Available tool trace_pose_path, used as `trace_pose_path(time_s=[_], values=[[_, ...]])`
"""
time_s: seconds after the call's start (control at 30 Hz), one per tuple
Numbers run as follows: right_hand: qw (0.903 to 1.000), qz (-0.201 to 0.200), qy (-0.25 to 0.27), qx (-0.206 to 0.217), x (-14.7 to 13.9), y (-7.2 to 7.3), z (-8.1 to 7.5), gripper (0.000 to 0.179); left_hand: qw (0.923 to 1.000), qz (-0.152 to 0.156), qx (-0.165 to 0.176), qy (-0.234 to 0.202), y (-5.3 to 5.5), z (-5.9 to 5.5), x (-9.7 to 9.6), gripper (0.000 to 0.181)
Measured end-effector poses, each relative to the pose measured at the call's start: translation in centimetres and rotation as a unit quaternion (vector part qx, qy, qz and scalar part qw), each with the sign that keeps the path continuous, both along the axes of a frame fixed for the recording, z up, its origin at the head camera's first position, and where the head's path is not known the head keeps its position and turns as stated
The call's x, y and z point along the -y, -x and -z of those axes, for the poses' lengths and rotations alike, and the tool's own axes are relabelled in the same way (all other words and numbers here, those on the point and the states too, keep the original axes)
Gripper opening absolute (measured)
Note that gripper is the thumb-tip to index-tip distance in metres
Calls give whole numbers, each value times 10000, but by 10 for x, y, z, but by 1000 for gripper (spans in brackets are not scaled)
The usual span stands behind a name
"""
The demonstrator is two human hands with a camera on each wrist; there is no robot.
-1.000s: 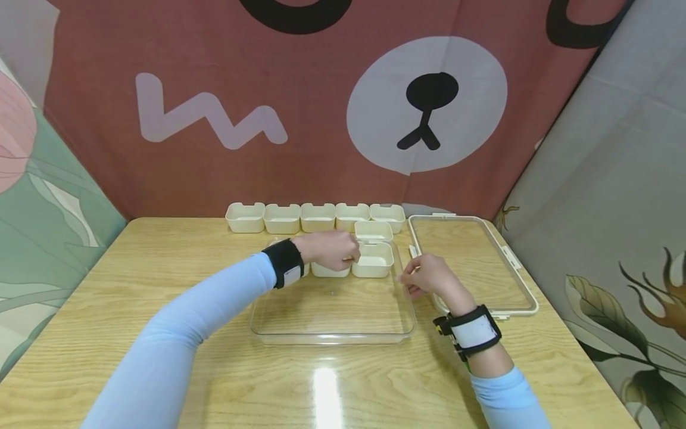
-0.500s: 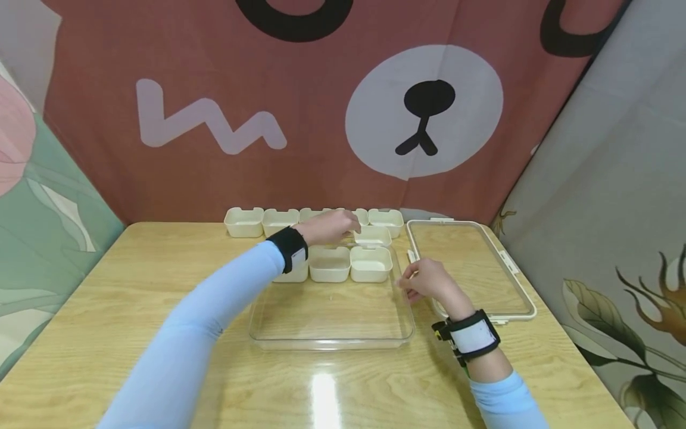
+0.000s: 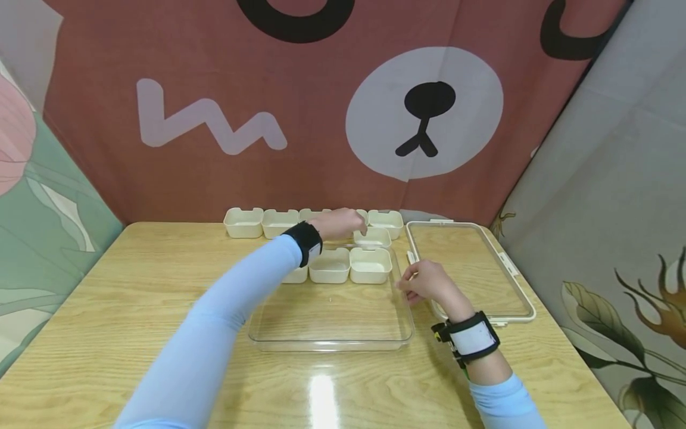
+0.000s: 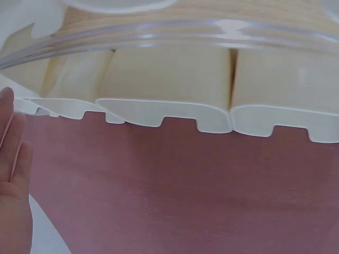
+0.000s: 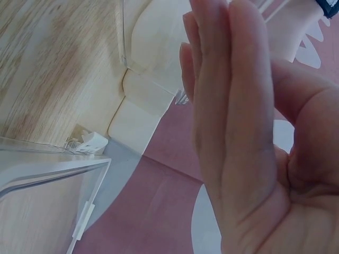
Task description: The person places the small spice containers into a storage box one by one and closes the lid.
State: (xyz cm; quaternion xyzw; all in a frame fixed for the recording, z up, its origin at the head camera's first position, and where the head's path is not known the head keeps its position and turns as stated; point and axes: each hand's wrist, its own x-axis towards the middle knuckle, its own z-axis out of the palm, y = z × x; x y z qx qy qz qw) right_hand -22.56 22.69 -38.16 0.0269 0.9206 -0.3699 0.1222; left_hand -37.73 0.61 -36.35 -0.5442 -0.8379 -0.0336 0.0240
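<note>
My left hand (image 3: 339, 223) reaches over the far edge of a clear rectangular tray (image 3: 332, 344). Its fingertips are at the left side of a cream box (image 3: 373, 238) behind the tray. I cannot tell whether they touch it. In the left wrist view, the left hand's fingers (image 4: 9, 143) look straight; the thumb is hidden. Along the tray's back, inside it, stand cream boxes such as the right one (image 3: 371, 266); my left forearm partly covers the leftmost. At the tray's right wall, my right hand (image 3: 426, 281) pinches the rim.
Several cream boxes line the table's back edge; the leftmost box (image 3: 243, 224) is fully visible. A clear lid with a white frame (image 3: 527, 292) lies right of the tray. A printed cloth (image 3: 311, 173) hangs behind the wooden table (image 3: 134, 286).
My left hand has moved up from the boxes in the tray to the back, then slightly right toward the cream box behind the tray. My right hand stays at the tray wall.
</note>
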Motion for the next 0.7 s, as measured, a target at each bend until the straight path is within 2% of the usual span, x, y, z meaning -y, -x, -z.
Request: trace_pose_path(time_s=[0.17, 0.5, 0.6, 0.7], values=[[10000, 13, 27, 4, 0, -1, -1, 15, 9997, -174, 41, 141, 2, 3, -7, 40], [10000, -32, -75, 41, 1, -1, -3, 16, 9989, -204, 63, 410, -1, 6, -9, 38], [9999, -24, -88, 62, 1, -1, -3, 16, 9993, -144, 14, 351, -1, 8, -9, 36], [10000, -30, -76, 53, 1, -1, -4, 16, 9996, 41, -43, 278, 1, 11, -11, 34]])
